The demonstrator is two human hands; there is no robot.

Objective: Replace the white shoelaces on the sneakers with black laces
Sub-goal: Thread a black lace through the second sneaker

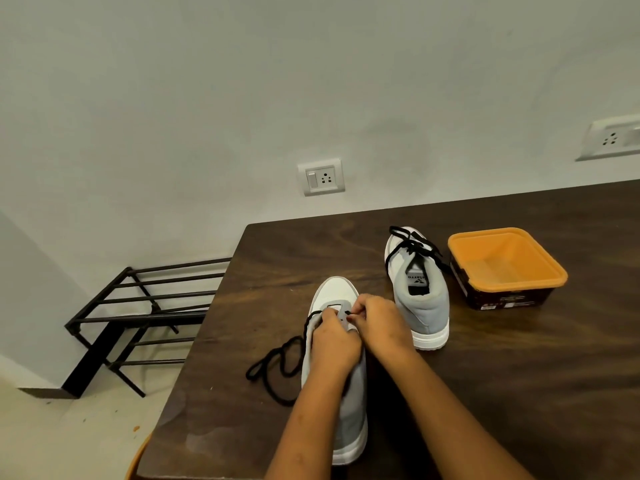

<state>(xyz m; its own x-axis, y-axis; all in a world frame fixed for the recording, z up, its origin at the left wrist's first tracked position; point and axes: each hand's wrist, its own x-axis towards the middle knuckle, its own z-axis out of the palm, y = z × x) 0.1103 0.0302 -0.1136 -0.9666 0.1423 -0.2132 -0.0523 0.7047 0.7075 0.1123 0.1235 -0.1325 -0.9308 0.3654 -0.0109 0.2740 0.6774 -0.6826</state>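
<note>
While the left hand [334,337] and the right hand [377,323] sit side by side and touching over the near sneaker [334,289], each does its own work; the right hand pinches the tip of the black lace [277,362] between thumb and fingertips, just over the eyelets on the right side of the tongue; the left hand curls its fingers round the left edge of the upper and holds it, though whether it also nips the lace cannot be told. From under the left hand the black lace runs off the shoe's left side and lies in loose loops on the table [519,375], touching the sneaker's flank; the near sneaker stands upright on its sole, white toe pointing away, grey heel towards the person, near the table's left edge. Just beside it to the right and further back stands the far sneaker [420,306], also toe away, with a second black lace [412,244] crossed over its front. Right of that shoe, near but apart from it, stands an orange tub [460,237]. Beyond the table's left edge stands a black metal rack [145,306] on the floor; a wall socket [321,176] is set in the wall behind.
</note>
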